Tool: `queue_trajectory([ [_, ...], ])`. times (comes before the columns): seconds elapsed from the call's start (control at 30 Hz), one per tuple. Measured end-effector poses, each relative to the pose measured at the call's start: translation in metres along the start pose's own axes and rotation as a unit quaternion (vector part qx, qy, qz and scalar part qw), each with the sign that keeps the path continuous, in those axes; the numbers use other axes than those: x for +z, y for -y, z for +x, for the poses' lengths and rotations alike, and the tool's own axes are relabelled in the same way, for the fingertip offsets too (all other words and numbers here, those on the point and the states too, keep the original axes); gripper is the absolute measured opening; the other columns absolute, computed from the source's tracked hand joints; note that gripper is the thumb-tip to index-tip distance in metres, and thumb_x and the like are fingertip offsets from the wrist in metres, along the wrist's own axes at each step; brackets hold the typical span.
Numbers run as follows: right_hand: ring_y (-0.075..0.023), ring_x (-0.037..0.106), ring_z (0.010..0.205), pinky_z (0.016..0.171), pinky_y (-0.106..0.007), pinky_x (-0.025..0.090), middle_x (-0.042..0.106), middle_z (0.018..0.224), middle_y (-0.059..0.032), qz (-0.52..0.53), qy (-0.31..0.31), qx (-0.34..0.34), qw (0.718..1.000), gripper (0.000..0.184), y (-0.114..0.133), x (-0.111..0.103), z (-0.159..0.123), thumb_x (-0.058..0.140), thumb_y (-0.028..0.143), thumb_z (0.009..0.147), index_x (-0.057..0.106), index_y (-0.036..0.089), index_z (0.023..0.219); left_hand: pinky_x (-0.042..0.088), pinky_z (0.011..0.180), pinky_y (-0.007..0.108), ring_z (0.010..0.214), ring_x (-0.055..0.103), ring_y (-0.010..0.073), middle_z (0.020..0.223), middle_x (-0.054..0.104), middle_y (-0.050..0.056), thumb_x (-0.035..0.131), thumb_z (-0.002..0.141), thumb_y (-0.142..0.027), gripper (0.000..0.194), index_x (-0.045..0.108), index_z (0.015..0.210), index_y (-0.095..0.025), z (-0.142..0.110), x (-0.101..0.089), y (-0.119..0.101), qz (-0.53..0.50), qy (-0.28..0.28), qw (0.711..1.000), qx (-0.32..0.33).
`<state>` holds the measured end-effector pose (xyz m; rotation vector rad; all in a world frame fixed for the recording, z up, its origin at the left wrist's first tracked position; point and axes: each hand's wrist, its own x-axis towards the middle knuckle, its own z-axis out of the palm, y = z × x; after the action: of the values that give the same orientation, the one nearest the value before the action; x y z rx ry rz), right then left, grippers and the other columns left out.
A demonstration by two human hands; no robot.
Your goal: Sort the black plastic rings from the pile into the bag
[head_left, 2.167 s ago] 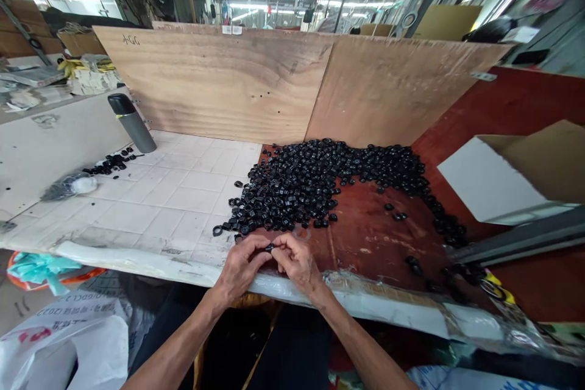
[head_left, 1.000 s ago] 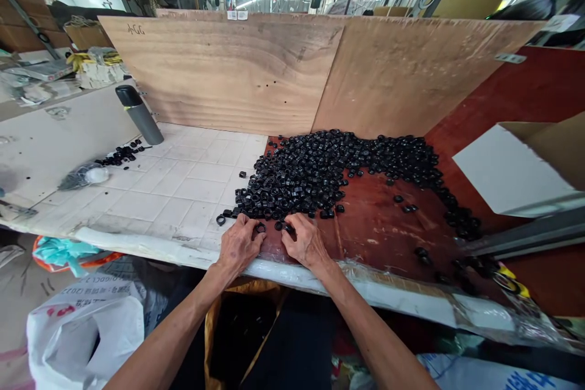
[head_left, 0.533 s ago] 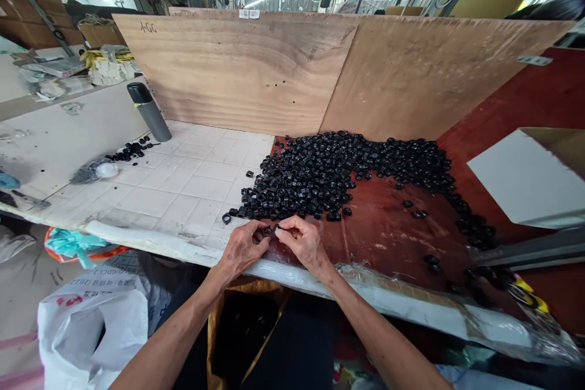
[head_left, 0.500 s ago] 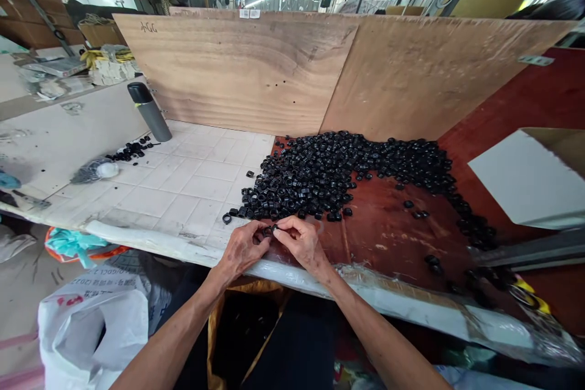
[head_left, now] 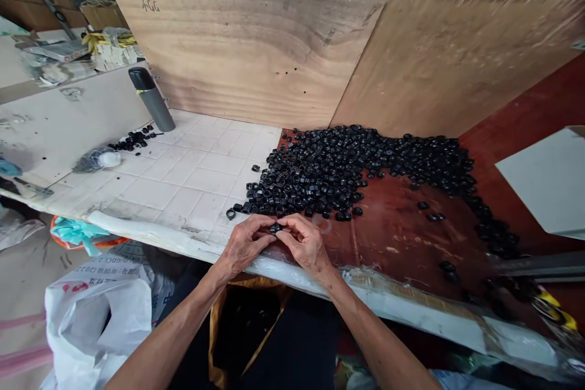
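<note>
Near the table's front edge, my left hand (head_left: 247,242) and my right hand (head_left: 305,242) meet fingertip to fingertip. Pinched between them is a small black ring-shaped part (head_left: 275,228), partly covered by the fingers. Just beyond the hands spreads a large heap of similar black rings (head_left: 315,177). A single black ring (head_left: 231,214) lies on the white tiled surface, left of my left hand.
A grey bottle with a black lid (head_left: 153,100) stands back left, near a small cluster of black pieces (head_left: 133,139) and a plastic bag (head_left: 95,159). Wooden boards (head_left: 247,55) wall the back. A white box (head_left: 546,183) is at right; an open yellow-edged sack (head_left: 217,341) sits below.
My fingertips have come closer together around the black part, which now sits between both hands. The whole scene has shifted slightly as the head view tilted and turned.
</note>
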<state>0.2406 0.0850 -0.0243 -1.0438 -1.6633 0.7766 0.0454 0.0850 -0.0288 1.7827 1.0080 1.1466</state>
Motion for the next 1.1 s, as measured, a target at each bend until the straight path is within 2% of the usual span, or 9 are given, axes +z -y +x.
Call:
queue_trajectory([
  [0.17, -0.0174, 0.069, 0.073, 0.065, -0.027, 0.055, 0.074, 0.091, -0.0042, 0.018, 0.010, 0.036, 0.999, 0.008, -0.002, 0.001, -0.001, 0.070, 0.027, 0.087, 0.073, 0.022, 0.093, 0.060, 0.089, 0.034, 0.109, 0.069, 0.0206, 0.117, 0.071, 0.009, 0.070, 0.091, -0.017, 0.028, 0.070, 0.117, -0.024, -0.001, -0.001, 0.000, 0.031, -0.002, 0.998, 0.045],
  [0.23, -0.0160, 0.068, 0.063, 0.060, -0.026, 0.054, 0.073, 0.079, -0.0019, 0.045, 0.020, 0.067, 0.997, 0.009, -0.004, 0.003, -0.002, 0.070, 0.029, 0.088, 0.071, 0.021, 0.091, 0.059, 0.092, 0.035, 0.110, 0.068, 0.0204, 0.115, 0.071, 0.008, 0.071, 0.091, -0.017, 0.026, 0.070, 0.117, -0.024, -0.001, -0.001, 0.002, 0.037, -0.006, 0.997, 0.070],
  [0.33, -0.0135, 0.060, 0.049, 0.049, -0.023, 0.046, 0.063, 0.059, 0.0029, 0.060, 0.035, 0.094, 0.993, 0.013, -0.003, 0.005, -0.003, 0.069, 0.033, 0.088, 0.068, 0.021, 0.087, 0.057, 0.097, 0.037, 0.112, 0.068, 0.0206, 0.116, 0.071, 0.008, 0.072, 0.091, -0.019, 0.026, 0.070, 0.117, -0.024, -0.002, -0.002, 0.005, 0.027, -0.002, 0.996, 0.084],
  [0.43, -0.0120, 0.052, 0.046, 0.046, -0.022, 0.038, 0.056, 0.054, 0.0049, 0.049, 0.043, 0.101, 0.993, 0.015, 0.000, 0.004, -0.002, 0.067, 0.035, 0.089, 0.067, 0.020, 0.085, 0.057, 0.100, 0.038, 0.115, 0.068, 0.0217, 0.119, 0.071, 0.009, 0.074, 0.091, -0.022, 0.027, 0.072, 0.118, -0.024, -0.003, -0.003, 0.003, -0.009, 0.013, 0.998, 0.056],
  [0.57, -0.0111, 0.047, 0.050, 0.049, -0.023, 0.034, 0.054, 0.058, 0.0041, 0.033, 0.041, 0.097, 0.994, 0.021, 0.003, 0.002, 0.001, 0.067, 0.037, 0.089, 0.064, 0.020, 0.077, 0.058, 0.099, 0.037, 0.114, 0.069, 0.0227, 0.116, 0.074, 0.009, 0.075, 0.090, -0.027, 0.021, 0.076, 0.110, -0.022, -0.001, -0.004, -0.005, -0.055, 0.002, 0.998, 0.004],
  [0.73, -0.0107, 0.041, 0.055, 0.051, -0.023, 0.030, 0.050, 0.061, 0.0040, 0.018, 0.069, 0.086, 0.994, 0.026, 0.002, 0.001, 0.003, 0.062, 0.035, 0.092, 0.060, 0.020, 0.070, 0.057, 0.100, 0.037, 0.107, 0.071, 0.0211, 0.109, 0.076, 0.007, 0.077, 0.089, -0.027, 0.013, 0.077, 0.101, -0.021, 0.001, -0.003, -0.006, -0.058, -0.018, 0.998, -0.007],
  [0.83, -0.0108, 0.042, 0.055, 0.052, -0.024, 0.031, 0.051, 0.061, 0.0040, 0.026, 0.082, 0.093, 0.992, 0.027, 0.004, 0.001, 0.004, 0.060, 0.034, 0.092, 0.060, 0.020, 0.070, 0.056, 0.101, 0.038, 0.108, 0.070, 0.0211, 0.107, 0.077, 0.006, 0.076, 0.089, -0.025, 0.015, 0.075, 0.104, -0.021, -0.001, -0.002, -0.003, -0.042, -0.017, 0.999, 0.003],
  [1.0, -0.0115, 0.045, 0.055, 0.057, -0.025, 0.034, 0.049, 0.057, 0.0034, -0.014, 0.085, 0.066, 0.994, 0.046, -0.001, 0.004, 0.003, 0.051, 0.038, 0.100, 0.048, 0.020, 0.058, 0.056, 0.102, 0.039, 0.110, 0.069, 0.0223, 0.111, 0.075, 0.008, 0.073, 0.091, -0.024, 0.018, 0.074, 0.109, -0.020, -0.005, -0.002, -0.001, -0.039, -0.001, 0.999, -0.012],
  [1.1, -0.0119, 0.046, 0.053, 0.057, -0.026, 0.037, 0.048, 0.055, 0.0036, -0.053, 0.035, 0.027, 0.998, 0.045, -0.005, 0.007, 0.000, 0.056, 0.042, 0.099, 0.050, 0.021, 0.060, 0.060, 0.094, 0.036, 0.102, 0.072, 0.0217, 0.111, 0.072, 0.008, 0.076, 0.088, -0.026, 0.022, 0.073, 0.110, -0.020, -0.005, 0.001, -0.001, -0.097, -0.004, 0.993, -0.060],
])
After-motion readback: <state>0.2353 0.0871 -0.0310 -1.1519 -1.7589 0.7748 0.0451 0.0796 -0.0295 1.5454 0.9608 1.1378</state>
